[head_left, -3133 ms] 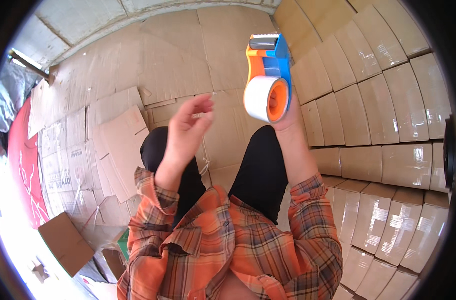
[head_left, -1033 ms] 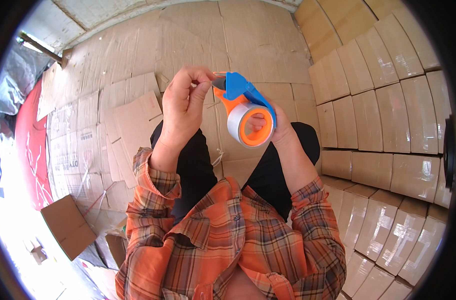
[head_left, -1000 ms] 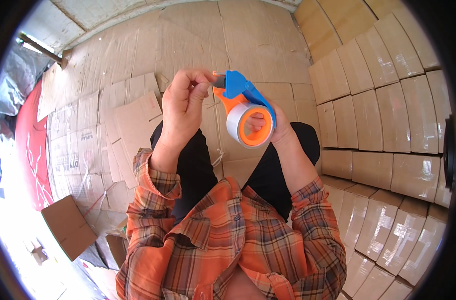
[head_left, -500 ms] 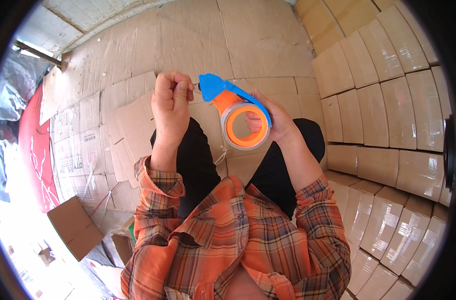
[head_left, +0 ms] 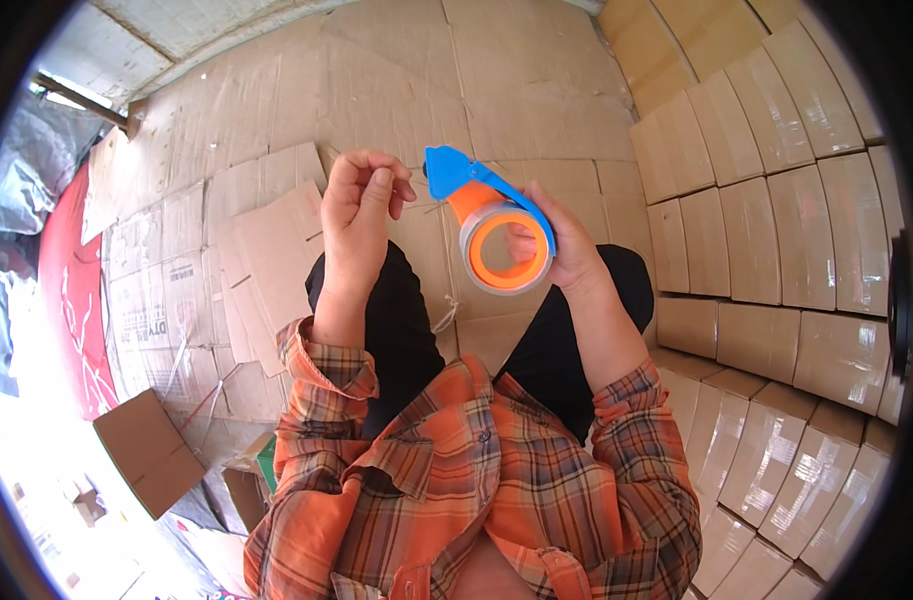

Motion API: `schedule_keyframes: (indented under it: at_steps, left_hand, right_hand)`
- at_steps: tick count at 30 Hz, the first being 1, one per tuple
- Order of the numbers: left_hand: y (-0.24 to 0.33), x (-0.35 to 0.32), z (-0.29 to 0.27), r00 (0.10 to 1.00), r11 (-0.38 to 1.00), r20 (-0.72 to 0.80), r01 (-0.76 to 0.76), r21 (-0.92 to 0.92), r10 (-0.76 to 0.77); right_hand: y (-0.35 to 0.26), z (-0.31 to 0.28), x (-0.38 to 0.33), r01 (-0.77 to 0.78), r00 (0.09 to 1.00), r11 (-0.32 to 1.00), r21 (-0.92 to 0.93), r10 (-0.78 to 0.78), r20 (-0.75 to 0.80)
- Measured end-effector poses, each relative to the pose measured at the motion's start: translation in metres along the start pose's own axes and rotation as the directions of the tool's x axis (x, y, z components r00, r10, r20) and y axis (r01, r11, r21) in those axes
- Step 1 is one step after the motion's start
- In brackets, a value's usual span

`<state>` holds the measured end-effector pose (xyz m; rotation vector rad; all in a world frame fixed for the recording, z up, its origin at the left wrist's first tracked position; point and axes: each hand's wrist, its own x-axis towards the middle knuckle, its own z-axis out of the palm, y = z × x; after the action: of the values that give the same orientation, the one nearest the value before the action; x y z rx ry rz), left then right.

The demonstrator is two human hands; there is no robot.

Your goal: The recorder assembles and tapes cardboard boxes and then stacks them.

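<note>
Your right hand clasps and partly hides the tape dispenser; whether your left hand pinches anything, I can't tell. Cartons edging the cardboard floor hide their contents.

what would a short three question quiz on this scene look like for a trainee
1. Which hand holds the tape dispenser?
2. True or false: the stacked cardboard boxes stand to the person's right.
3. Choose one. The left hand is:
a) pressed against the stacked cardboard boxes
b) resting on the black trousers
c) raised near the blue head of the tape dispenser

Key:
1. The right hand, with fingers showing through the orange ring of the roll.
2. True.
3. c
</note>
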<state>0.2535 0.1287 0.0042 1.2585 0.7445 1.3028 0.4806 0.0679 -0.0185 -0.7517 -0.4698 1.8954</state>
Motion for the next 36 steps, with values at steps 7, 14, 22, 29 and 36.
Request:
schedule_keyframes:
  at_steps: [7,14,22,29,36]
  left_hand:
    - [0.006,-0.009,0.001,0.957,0.931,-0.102,0.235,-0.278,-0.272]
    - [-0.016,-0.013,-0.018,0.948,0.839,-0.306,0.1,0.535,0.082]
    - [-0.024,-0.026,0.028,0.93,0.942,0.217,0.322,-0.09,-0.297]
    - [-0.025,-0.027,0.03,0.967,0.925,0.004,0.244,0.291,-0.256]
    - [-0.038,-0.034,0.028,0.988,0.866,-0.125,0.142,0.479,-0.093]
  right_hand:
    - [0.006,0.001,0.008,0.172,0.971,0.962,-0.213,-0.203,-0.13]
    - [0.019,0.01,0.019,0.233,0.937,0.905,-0.356,-0.307,-0.166]
    - [0.01,0.001,0.026,0.396,0.913,0.915,-0.08,-0.402,-0.073]
    - [0.009,0.013,0.014,0.402,0.898,0.809,-0.428,-0.439,0.014]
    - [0.012,0.029,0.005,0.35,0.927,0.7,-0.623,-0.353,0.125]
